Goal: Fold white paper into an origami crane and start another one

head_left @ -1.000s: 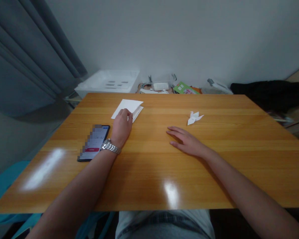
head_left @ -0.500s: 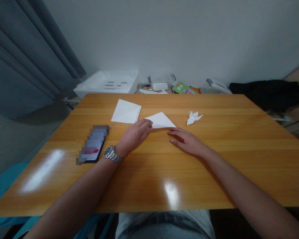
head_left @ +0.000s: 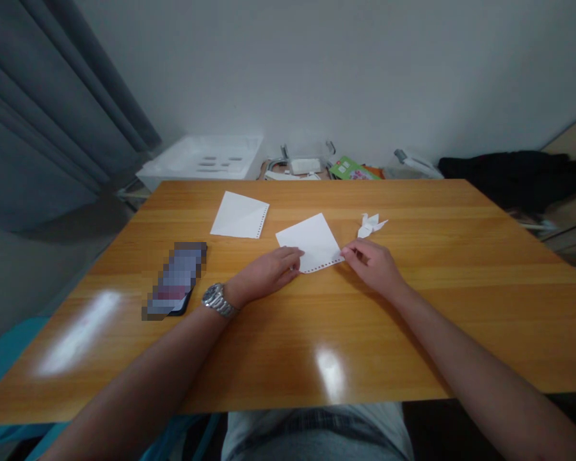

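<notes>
A white sheet of paper (head_left: pixel 314 240) lies unfolded on the table between my hands, its edge with punched holes toward me. My left hand (head_left: pixel 273 272), with a metal watch at the wrist, grips the sheet's near left corner. At the near right corner, my right hand (head_left: pixel 372 262) pinches the paper between thumb and fingers. Just beyond that hand sits a small folded paper bird (head_left: pixel 372 224). A second white sheet (head_left: pixel 240 214), also with a holed edge, rests flat at the back left.
A phone (head_left: pixel 177 278), its screen blurred, lies left of my left forearm on the wooden table (head_left: pixel 278 346). Behind the far edge are a white foam tray (head_left: pixel 201 157), a green booklet (head_left: pixel 350 168) and other items. Dark cloth (head_left: pixel 513 169) is heaped at right.
The sheet between my hands was a folded triangle and now lies opened out, its holed edge showing. My right hand has risen to its corner and closed on it; my left hand moved slightly nearer me.
</notes>
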Motion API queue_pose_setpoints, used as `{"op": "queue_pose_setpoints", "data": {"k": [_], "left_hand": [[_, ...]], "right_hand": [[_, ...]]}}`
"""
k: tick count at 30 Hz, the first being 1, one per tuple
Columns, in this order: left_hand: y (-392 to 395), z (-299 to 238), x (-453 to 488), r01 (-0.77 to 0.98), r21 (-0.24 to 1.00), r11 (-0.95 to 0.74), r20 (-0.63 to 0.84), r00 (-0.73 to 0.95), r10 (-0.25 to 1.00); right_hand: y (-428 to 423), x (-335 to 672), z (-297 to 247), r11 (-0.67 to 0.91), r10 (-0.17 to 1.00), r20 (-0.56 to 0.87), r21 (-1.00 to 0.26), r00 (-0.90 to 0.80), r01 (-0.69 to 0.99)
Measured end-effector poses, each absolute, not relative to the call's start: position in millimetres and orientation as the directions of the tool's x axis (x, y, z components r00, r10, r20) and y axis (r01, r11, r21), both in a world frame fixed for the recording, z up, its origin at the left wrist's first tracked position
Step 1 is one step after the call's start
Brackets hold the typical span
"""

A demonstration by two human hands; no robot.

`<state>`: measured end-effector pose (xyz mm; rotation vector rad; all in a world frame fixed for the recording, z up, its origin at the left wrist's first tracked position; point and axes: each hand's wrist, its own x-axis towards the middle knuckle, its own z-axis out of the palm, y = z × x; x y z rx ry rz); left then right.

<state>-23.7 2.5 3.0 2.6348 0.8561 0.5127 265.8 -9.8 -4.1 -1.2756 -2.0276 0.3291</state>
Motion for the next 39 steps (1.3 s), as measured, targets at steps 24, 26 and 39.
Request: {"op": "queue_pose_setpoints", "data": {"k": [24,26,39], "left_hand": [[6.5,-7.8,-21.0,0.620,0.355,-0.699,0.327,0.618,0.715],[8.5,-8.8,-22.1,0.663,0.330,-0.672,0.324,0.589,0.740],[-13.1,-17.7,1.9,0.761,0.098,-0.642,0.231,0.610,0.758]], "right_hand": [[-8.4,260.2,-24.8,0.625,0.781,0.246,-0.298,-0.574,0.722],[-9.2,259.0,-24.8,0.628,0.778,0.240,-0.278,-0.581,0.727],[-17.3,248.7,-17.6,0.635,0.770,0.212,-0.161,-0.602,0.755]]}}
